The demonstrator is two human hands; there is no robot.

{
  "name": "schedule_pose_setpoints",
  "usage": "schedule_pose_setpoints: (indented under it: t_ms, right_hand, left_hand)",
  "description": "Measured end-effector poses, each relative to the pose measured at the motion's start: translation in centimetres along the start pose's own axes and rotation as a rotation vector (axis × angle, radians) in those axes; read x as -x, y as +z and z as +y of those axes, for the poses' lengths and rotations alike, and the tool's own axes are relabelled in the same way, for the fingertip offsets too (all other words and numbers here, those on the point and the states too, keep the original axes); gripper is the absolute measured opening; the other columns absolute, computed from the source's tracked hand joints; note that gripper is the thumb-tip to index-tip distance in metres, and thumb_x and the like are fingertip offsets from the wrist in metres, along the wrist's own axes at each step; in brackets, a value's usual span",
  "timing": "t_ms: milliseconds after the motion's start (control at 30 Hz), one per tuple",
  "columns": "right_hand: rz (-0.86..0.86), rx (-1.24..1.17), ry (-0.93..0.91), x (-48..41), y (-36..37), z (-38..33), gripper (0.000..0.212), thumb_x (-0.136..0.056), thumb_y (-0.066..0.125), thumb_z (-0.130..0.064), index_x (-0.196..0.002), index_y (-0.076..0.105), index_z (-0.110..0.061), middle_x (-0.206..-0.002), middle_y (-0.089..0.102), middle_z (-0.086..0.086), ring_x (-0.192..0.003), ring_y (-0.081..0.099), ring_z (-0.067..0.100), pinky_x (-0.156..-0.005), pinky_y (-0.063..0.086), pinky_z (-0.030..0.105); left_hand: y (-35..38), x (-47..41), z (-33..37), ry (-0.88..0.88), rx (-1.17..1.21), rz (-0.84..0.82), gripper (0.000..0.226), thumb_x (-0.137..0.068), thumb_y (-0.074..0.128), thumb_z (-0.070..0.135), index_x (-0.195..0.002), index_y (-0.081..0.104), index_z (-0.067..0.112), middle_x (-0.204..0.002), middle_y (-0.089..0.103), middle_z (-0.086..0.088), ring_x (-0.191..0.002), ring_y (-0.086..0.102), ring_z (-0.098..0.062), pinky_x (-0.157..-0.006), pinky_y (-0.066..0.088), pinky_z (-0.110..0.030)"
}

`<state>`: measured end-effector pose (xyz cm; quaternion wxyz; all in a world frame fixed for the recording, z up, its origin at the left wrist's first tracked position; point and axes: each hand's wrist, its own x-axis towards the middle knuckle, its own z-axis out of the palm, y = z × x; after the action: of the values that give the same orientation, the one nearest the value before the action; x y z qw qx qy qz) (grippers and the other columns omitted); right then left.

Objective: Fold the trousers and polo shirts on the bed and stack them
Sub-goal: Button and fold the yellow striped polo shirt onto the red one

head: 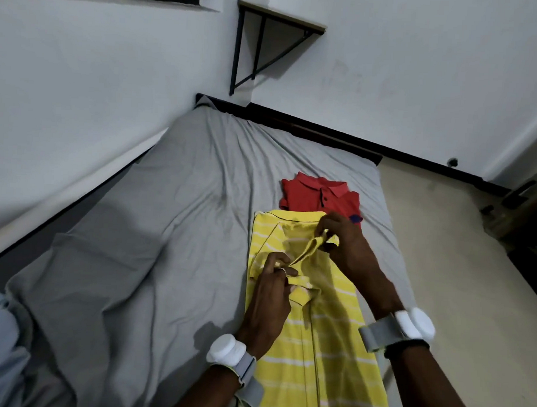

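Observation:
A yellow polo shirt [317, 351] with thin white stripes lies lengthwise on the right side of the grey bed [175, 230], its sides folded inward. My left hand [273, 291] pinches the shirt's collar area near its near end. My right hand [342, 239] pinches the far end of the same collar strip, lifted slightly off the shirt. Just beyond the yellow shirt lies a folded red polo shirt [316, 196], collar up, partly overlapped by the yellow one.
A pale blue garment [0, 346] shows at the bed's near left edge. White walls close in the bed on the left and far sides. A black-framed shelf [267, 39] hangs in the corner. Beige floor [456, 270] runs along the bed's right edge.

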<state>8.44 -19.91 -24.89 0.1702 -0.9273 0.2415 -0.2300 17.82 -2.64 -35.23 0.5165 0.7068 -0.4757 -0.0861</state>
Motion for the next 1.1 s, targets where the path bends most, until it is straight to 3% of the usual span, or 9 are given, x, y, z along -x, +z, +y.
schedule_pose_setpoints:
  t_ms: [167,233,333,400,467,633,767,1000,1100]
  right_hand:
    - [0.088,0.052,0.177,9.6,0.5,1.3,0.059,-0.061,0.068,0.020,-0.087,0.062,-0.033,-0.127,0.060,-0.011,-0.117,0.059,0.016,-0.079,0.050,0.015]
    - [0.068,0.140,0.231,13.4,1.1,1.3,0.053,-0.057,0.058,0.014,-0.084,0.067,-0.031,-0.139,0.060,-0.006,-0.130,0.053,0.022,-0.093,0.052,0.027]
    - [0.241,0.160,0.355,15.4,1.9,0.3,0.051,-0.071,0.054,0.005,-0.109,0.071,-0.025,-0.135,0.063,-0.001,-0.125,0.059,0.025,-0.089,0.056,0.039]
    - [0.277,0.059,0.358,13.7,3.0,-0.9,0.056,-0.093,0.054,-0.002,-0.143,0.057,-0.026,-0.141,0.062,-0.003,-0.124,0.061,0.020,-0.097,0.055,0.036]
    - [0.203,-0.024,0.259,12.7,5.2,-1.3,0.058,-0.098,0.053,-0.017,-0.155,0.045,-0.027,-0.152,0.055,-0.004,-0.132,0.058,0.017,-0.107,0.050,0.037]
    - [0.029,0.280,0.194,14.3,9.8,0.2,0.061,-0.104,0.039,-0.031,-0.163,0.031,-0.016,-0.169,0.029,-0.003,-0.159,0.016,0.015,-0.121,0.030,0.041]
    - [-0.028,0.311,0.209,16.8,8.6,-0.7,0.059,-0.106,0.032,-0.034,-0.162,0.033,-0.015,-0.170,0.025,0.001,-0.159,0.019,0.021,-0.119,0.034,0.048]
    - [-0.132,0.195,0.226,31.6,4.0,-6.6,0.057,-0.112,0.034,-0.039,-0.165,0.016,-0.035,-0.174,0.008,-0.010,-0.161,0.002,0.011,-0.125,0.018,0.045]
    - [-0.088,0.011,0.381,37.7,1.2,-9.2,0.067,-0.104,0.049,-0.019,-0.161,0.024,-0.046,-0.171,0.015,-0.018,-0.159,0.012,0.007,-0.118,0.028,0.050]
  left_hand:
    - [-0.4,0.0,-0.1,-0.008,0.021,0.129,0.060,-0.058,0.048,-0.034,-0.080,0.072,0.016,-0.119,0.055,0.009,-0.110,0.056,0.007,-0.080,0.046,-0.013]
    - [-0.9,0.4,0.5,-0.025,-0.052,0.183,0.058,-0.054,0.048,-0.029,-0.076,0.065,0.021,-0.112,0.058,0.012,-0.108,0.061,-0.002,-0.085,0.048,-0.025]
    - [-1.3,0.5,1.8,0.040,-0.225,0.222,0.058,-0.071,0.051,-0.019,-0.106,0.059,0.028,-0.119,0.060,0.013,-0.112,0.060,-0.017,-0.094,0.043,-0.039]
    - [-1.1,0.4,2.5,0.189,-0.200,0.101,0.052,-0.095,0.050,-0.003,-0.136,0.054,0.029,-0.142,0.056,0.014,-0.132,0.053,-0.012,-0.106,0.038,-0.036]
    - [-0.3,1.0,2.4,0.317,-0.306,-0.089,0.051,-0.107,0.044,0.019,-0.156,0.038,0.031,-0.164,0.036,0.018,-0.152,0.030,-0.002,-0.114,0.029,-0.033]
    - [1.2,2.7,0.9,0.328,-0.635,-0.303,0.060,-0.110,0.029,0.029,-0.167,0.008,0.031,-0.174,0.001,0.015,-0.160,-0.005,-0.007,-0.118,0.029,-0.043]
    - [-0.1,5.3,2.1,0.342,-0.735,-0.365,0.059,-0.112,0.026,0.038,-0.167,0.006,0.030,-0.175,-0.002,0.007,-0.161,-0.005,-0.017,-0.124,0.022,-0.047]
    - [-6.3,18.2,5.9,0.188,-0.660,-0.746,0.070,-0.106,0.042,0.047,-0.162,0.000,0.050,-0.170,-0.020,0.021,-0.157,-0.022,-0.013,-0.125,0.004,-0.046]
    - [-8.8,24.7,8.8,-0.098,-0.422,-0.513,0.080,-0.098,0.066,0.023,-0.160,0.024,0.051,-0.166,0.017,0.032,-0.157,0.015,-0.001,-0.125,0.025,-0.039]
